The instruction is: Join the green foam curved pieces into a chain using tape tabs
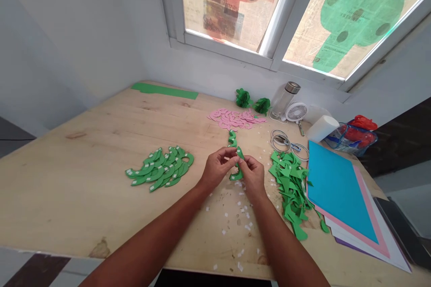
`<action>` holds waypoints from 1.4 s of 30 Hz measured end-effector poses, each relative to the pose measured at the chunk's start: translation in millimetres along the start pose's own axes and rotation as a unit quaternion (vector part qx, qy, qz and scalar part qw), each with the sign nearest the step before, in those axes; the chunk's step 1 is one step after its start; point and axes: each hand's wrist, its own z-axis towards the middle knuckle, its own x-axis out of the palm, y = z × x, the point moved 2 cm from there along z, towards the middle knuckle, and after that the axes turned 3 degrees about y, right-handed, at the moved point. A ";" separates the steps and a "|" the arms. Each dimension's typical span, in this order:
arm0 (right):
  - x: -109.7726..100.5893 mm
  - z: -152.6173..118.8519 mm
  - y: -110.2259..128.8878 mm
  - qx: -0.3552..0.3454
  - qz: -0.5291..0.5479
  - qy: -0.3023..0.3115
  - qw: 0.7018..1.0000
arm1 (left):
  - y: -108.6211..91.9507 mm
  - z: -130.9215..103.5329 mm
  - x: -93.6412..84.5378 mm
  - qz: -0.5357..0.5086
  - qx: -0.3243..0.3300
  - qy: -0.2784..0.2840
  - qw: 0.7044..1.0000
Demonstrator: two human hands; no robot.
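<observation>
My left hand [218, 166] and my right hand [252, 173] meet above the middle of the table. Fingers and thumbs of both are pinched on a curved green cut-out [237, 176], whose middle part they partly hide. Just beyond it lies another curved green cut-out [232, 138]. To the left, a heap of similar green curved cut-outs [164, 168] bears small white squares. Pink cut-outs [232, 119] are spread farther back. Tiny white paper squares [247, 226] are scattered on the table between my forearms.
Green scraps [291, 184] lie right of my hands, near scissors and tape rings [280, 140]. Coloured sheets [340, 188] are stacked at the right. Along the wall stand green paper balls [243, 97], a glass bottle [283, 101] and a white fan [296, 111]. A green strip [164, 91] lies at back left.
</observation>
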 end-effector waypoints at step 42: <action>8.7 -4.9 -6.9 -0.015 -0.079 0.033 0.996 | 0.5 1.1 -1.4 -0.061 -0.034 -0.005 0.998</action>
